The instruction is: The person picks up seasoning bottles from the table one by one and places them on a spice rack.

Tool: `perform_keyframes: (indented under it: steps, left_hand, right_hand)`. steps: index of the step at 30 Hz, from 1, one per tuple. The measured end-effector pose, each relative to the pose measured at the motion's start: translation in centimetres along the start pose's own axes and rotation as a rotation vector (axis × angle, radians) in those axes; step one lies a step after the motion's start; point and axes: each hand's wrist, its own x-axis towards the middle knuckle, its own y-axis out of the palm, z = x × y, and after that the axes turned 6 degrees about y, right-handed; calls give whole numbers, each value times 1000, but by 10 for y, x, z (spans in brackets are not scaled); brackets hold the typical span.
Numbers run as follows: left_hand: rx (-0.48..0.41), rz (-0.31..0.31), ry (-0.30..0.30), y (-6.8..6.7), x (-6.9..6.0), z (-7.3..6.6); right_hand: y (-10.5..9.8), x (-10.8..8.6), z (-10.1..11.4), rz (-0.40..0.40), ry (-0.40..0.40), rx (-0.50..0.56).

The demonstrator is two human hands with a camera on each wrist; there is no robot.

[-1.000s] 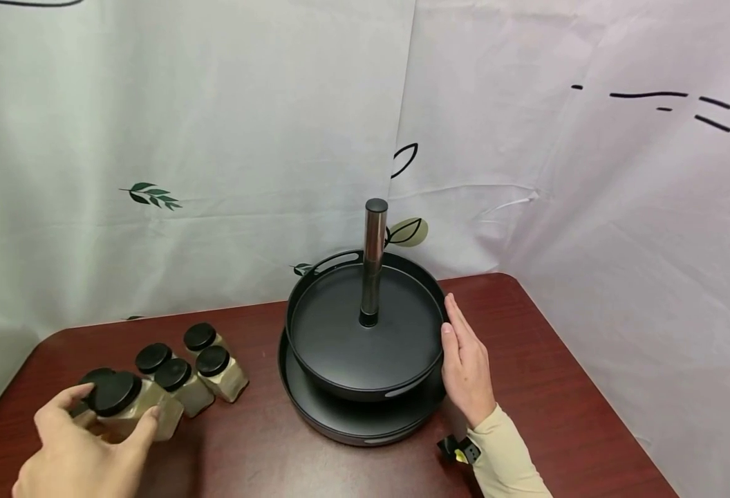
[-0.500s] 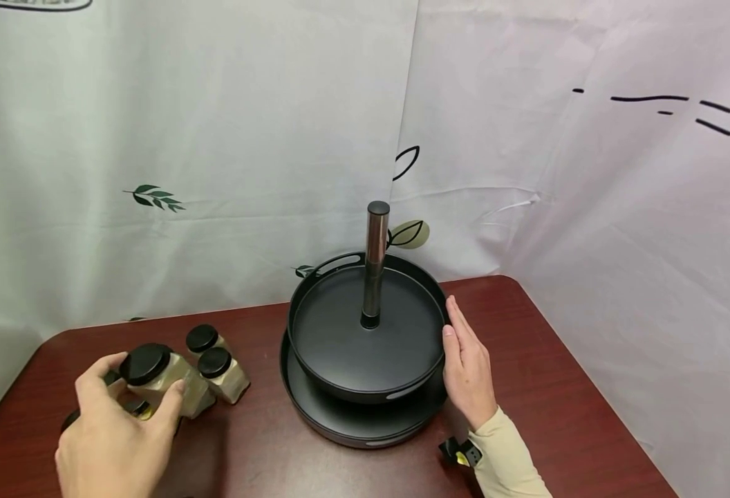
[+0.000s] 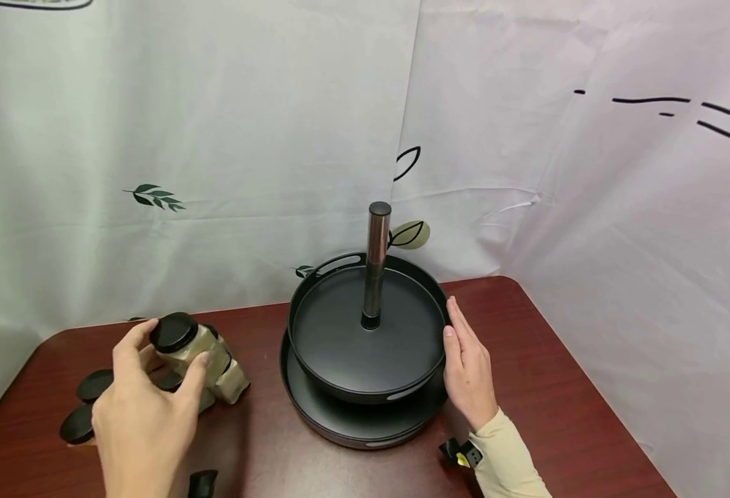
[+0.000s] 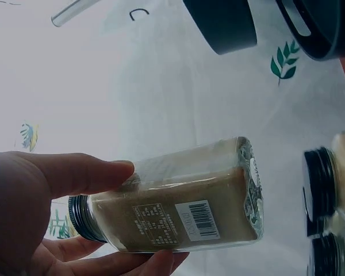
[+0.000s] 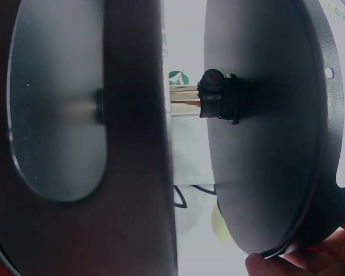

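Note:
A glass jar of pale powder with a black lid (image 3: 174, 333) is gripped between the thumb and fingers of my left hand (image 3: 147, 422); the left wrist view shows the jar (image 4: 178, 201) lying sideways, its barcode label visible. Several black-lidded jars stand around and behind that hand, among them a jar (image 3: 232, 382) at its right. A two-tier black round tray has an upper tier (image 3: 340, 332), a lower tier (image 3: 365, 425) and a metal post (image 3: 375, 270). My right hand (image 3: 468, 366) rests with straight fingers against the upper tier's right rim, also seen in the right wrist view.
Two black-lidded jars (image 3: 95, 385) stand left of the left hand. A small black strap-like object (image 3: 203, 483) lies at the table's front edge. The reddish-brown table (image 3: 564, 415) extends right of the tray, and white patterned cloth (image 3: 247, 138) hangs behind.
My left hand has moved right and slightly up with the gripped jar, uncovering lids at the left and covering part of the right-hand jars. My right hand stays at the tray rim.

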Motion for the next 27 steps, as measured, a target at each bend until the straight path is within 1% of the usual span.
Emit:
perform_keyframes:
  steps: [8,15,22,27]
  left_hand:
    - [-56,-27,71,11,6,-12]
    - [-92,-69,165,22,11,-20]
    - [-164,-91,212,30,18,-29]
    - [-178,-106,283,38,23,-37]
  right_hand:
    - [-1,0,-1,-6,-5,-4]
    - [-1,0,0,-7,-7,-7]
    - [0,-1,0,-1,-3,-8]
    - [0,-1,-1,0,-1,-9]
